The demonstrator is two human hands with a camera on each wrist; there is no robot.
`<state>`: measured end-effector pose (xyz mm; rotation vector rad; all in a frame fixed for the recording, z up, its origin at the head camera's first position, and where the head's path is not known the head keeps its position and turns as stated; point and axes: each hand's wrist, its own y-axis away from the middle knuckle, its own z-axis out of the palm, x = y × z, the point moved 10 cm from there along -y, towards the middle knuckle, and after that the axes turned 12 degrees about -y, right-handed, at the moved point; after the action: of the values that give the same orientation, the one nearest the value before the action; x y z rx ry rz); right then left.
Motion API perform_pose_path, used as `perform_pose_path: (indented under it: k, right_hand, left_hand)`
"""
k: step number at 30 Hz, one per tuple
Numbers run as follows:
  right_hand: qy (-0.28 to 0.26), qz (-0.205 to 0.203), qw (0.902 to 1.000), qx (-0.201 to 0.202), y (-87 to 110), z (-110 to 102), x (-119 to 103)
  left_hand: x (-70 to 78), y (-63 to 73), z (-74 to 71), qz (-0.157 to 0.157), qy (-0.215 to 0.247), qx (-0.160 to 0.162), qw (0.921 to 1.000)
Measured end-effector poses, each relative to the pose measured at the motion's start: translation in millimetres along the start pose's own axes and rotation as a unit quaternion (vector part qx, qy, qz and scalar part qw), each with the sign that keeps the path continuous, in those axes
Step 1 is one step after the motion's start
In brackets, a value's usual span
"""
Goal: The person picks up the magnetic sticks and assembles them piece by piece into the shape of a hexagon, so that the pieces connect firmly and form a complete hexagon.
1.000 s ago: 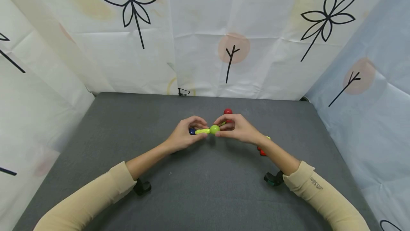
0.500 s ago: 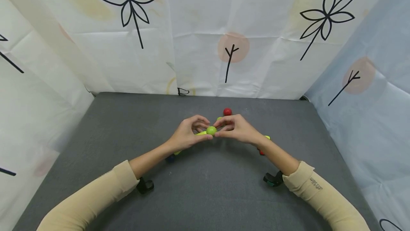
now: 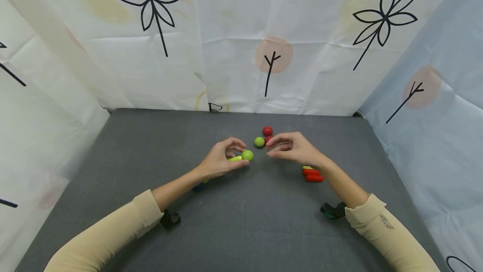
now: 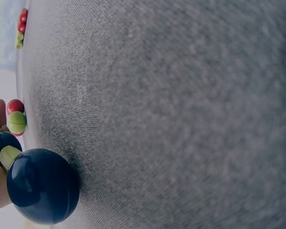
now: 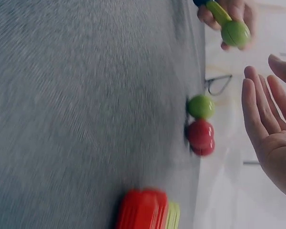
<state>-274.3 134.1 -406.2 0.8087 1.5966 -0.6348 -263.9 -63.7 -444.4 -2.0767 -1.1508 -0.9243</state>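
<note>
My left hand (image 3: 218,161) pinches a chain of toy balls and sticks between fingers and thumb. At its tip is a light green ball (image 3: 247,155) on a yellow stick (image 3: 235,159). In the left wrist view the chain runs on through a dark blue ball (image 4: 4,142) and a short yellow stick (image 4: 9,156) to a larger-looking blue ball (image 4: 43,186) close over the table. My right hand (image 3: 296,148) is apart from the chain, its fingers extended and holding nothing. Just left of its fingertips lies a loose green ball (image 3: 259,142).
Two red balls (image 3: 267,131) lie beside the loose green one. Red sticks (image 3: 313,175) and a yellow stick (image 3: 307,167) lie near the right forearm. Patterned white cloth (image 3: 234,54) hangs behind the grey table (image 3: 249,230). A black camera (image 3: 170,219) juts below the left wrist.
My right hand has let go of the green ball and moved right. The chain's blue end has swung down toward the table below my left hand, which stays nearly in place.
</note>
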Motion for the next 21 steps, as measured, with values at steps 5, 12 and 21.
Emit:
perform_pose_path:
  k: [5, 12, 21]
  right_hand:
    - [0.011, 0.008, 0.9997, 0.019, 19.1, -28, 7]
    - [0.09, 0.041, 0.994, 0.047, 46.1, -74, 28]
    - [0.135, 0.09, 0.9865, 0.021, 61.2, -99, 59]
  left_hand:
    - [1.8, 0.0, -1.3, -0.001, -0.003, -0.006, 1.0]
    - [2.2, 0.8, -4.2, -0.004, -0.008, -0.002, 1.0]
    - [-1.7, 0.8, -4.3, -0.01, -0.003, -0.003, 0.9999]
